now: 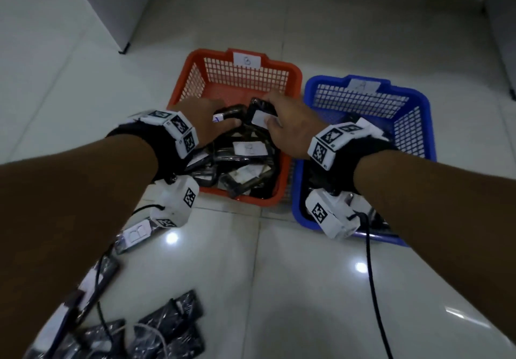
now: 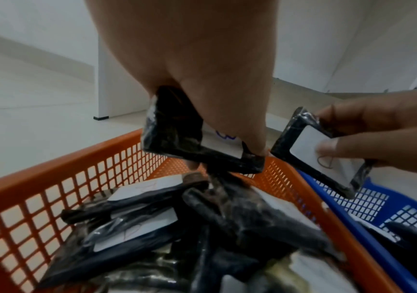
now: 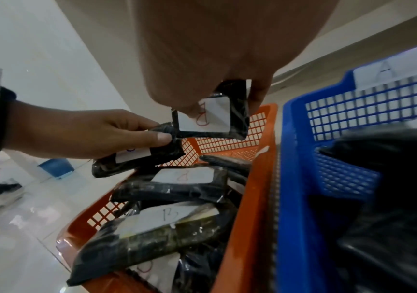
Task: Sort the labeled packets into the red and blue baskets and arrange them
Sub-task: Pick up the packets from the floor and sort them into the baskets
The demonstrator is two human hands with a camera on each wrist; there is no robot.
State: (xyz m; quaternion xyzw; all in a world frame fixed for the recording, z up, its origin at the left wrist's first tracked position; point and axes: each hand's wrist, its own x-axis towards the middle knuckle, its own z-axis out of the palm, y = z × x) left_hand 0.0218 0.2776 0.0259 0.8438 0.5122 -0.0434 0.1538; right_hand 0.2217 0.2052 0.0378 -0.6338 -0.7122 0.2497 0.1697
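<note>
Left hand [image 1: 205, 118]: fingers pinch a B packet [image 2: 197, 146], long axis lying level.
Right hand [image 1: 287, 126]: fingers pinch second B packet [image 3: 214, 117], tilted.
Red basket [image 1: 293, 73]: directly below both sets of fingertips.
Blue basket [image 1: 418, 101]: beside right wrist.
Floor packets [image 1: 167, 328]: nearer left arm.

The head view looks down and forward from above onto the floor [image 1: 279, 288], taking in both forearms, the red basket [image 1: 290, 73] and the blue basket [image 1: 418, 101] side by side. The left wrist view sits close under the left hand [image 2: 189, 59], low over the red basket [image 2: 39, 182], facing its far wall. The right wrist view sits close under the right hand [image 3: 227, 49], between the red basket [image 3: 260, 178] and blue basket [image 3: 297, 158]. All three share the red basket's packets; each wrist view catches the other hand.
</note>
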